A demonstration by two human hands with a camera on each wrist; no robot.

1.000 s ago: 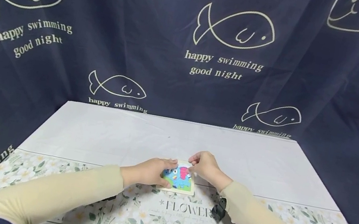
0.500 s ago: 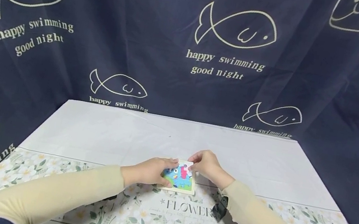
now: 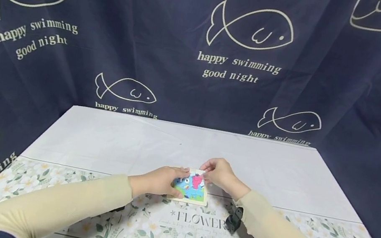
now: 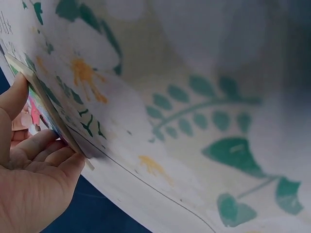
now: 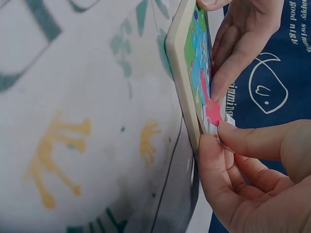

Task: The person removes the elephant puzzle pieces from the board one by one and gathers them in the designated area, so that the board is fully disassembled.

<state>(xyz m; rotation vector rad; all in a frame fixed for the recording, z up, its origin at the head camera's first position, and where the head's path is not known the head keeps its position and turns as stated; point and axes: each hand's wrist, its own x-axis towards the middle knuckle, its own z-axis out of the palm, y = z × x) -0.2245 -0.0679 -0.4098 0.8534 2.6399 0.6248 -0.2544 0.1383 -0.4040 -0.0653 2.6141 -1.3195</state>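
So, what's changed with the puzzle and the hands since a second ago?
Very little: the pink patch by the right hand shows a different outline, so a piece there seems to have shifted slightly; which way is too small to tell. Neither hand has visibly let go: the left holds the puzzle's left side, the right pinches at its far right corner.
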